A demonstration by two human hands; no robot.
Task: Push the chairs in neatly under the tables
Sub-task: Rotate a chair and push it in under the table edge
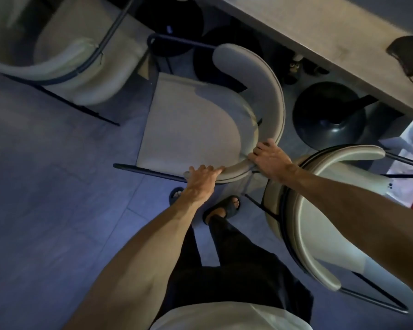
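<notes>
bare forearms, white top, black trousers, dark slide sandals.

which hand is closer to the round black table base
Right. The right hand grips the chair back on the side facing the table base; the left hand grips the same back farther along, away from it.

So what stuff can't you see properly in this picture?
All in the head view:
- The table: cut off by the top and right edges, so its full size is unknown.
- The dark stringy thing on it: cut by the right edge, unclear what it is.
- The small things under the table: too dim and small to tell.
- The middle chair: its legs are mostly hidden under its seat.
- One foot: mostly hidden by the left hand and wrist.
</notes>
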